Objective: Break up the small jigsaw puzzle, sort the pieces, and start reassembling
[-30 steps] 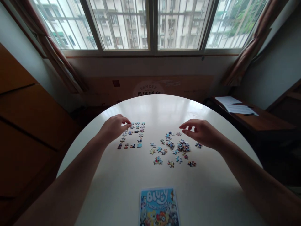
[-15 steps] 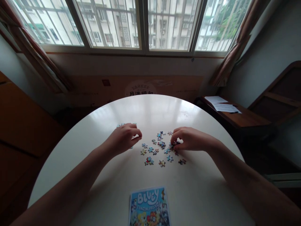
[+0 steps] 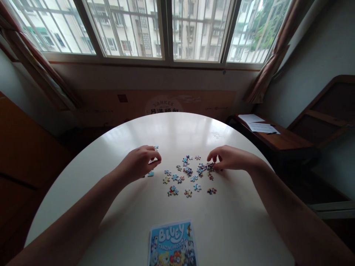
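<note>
My left hand (image 3: 141,162) is over the left side of the table, thumb and forefinger pinched together. Whatever is in that pinch, if anything, is too small to make out. Light blue puzzle pieces (image 3: 150,173) show beside and behind this hand, partly covered by it. My right hand (image 3: 229,158) is at the right edge of the loose jigsaw pieces (image 3: 188,170), fingers curved down and apart from the thumb. Dark puzzle pieces (image 3: 210,167) lie right at its fingertips. Several more pieces are scattered between my hands, some overlapping.
A blue picture sheet marked "Bluey" (image 3: 173,244) lies near me on the round white table (image 3: 119,225). Beyond the table's right edge, papers (image 3: 262,127) and a pen rest on a wooden side table (image 3: 294,139). Windows are behind.
My right hand has shifted slightly right and its fingers have parted; dark pieces beneath it show more. My left hand stays pinched. The whole view has slid a little.
</note>
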Available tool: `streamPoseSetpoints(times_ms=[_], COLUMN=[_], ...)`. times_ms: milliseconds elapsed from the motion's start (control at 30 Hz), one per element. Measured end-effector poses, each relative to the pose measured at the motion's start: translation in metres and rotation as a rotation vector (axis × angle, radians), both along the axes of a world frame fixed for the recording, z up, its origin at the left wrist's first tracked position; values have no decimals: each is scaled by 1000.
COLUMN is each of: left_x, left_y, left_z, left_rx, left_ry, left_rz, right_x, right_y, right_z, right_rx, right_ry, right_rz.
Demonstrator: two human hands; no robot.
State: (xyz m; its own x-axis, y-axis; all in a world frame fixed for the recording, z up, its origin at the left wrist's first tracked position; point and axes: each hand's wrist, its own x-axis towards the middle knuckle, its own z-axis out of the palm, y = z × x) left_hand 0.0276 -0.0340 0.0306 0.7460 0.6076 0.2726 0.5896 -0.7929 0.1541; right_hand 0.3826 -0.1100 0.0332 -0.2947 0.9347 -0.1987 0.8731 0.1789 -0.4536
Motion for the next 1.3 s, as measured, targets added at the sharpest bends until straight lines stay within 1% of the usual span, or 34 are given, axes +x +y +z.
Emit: streamPoseSetpoints(times_ms=[167, 300, 433, 533, 733, 833, 967, 1067, 1167, 1300], left_x=[0, -1, -3, -7, -11, -11, -11, -12, -13, -14], left_y=[1, 2, 3, 5, 6, 5, 4, 3, 3, 3], left_z=[-1, -2, -1, 2, 9, 11, 12, 14, 15, 15], left_rx=[0, -2, 20, 48, 76, 77, 79, 84, 86, 101], left_ry=[22, 23, 9, -25, -67, -67, -77, -78, -85, -96], left_rz=[8, -7, -4, 5, 20, 26, 28, 31, 36, 41], right_x=[8, 6, -6, -18, -34, -37, -38, -36, -33, -30], right_y=[1, 2, -2, -5, -8, -8, -8, -6, -5, -2], right_z=[-1, -1, 3, 4, 4, 4, 5, 4, 2, -2], right_rx=[26, 56, 109, 92, 146, 127, 82, 85, 87, 28], right_ry=[7, 7, 23, 10, -64, -69, -76, -79, -78, -37], right_rz=[-62, -74, 10, 58, 55, 54, 12, -10, -12, -4])
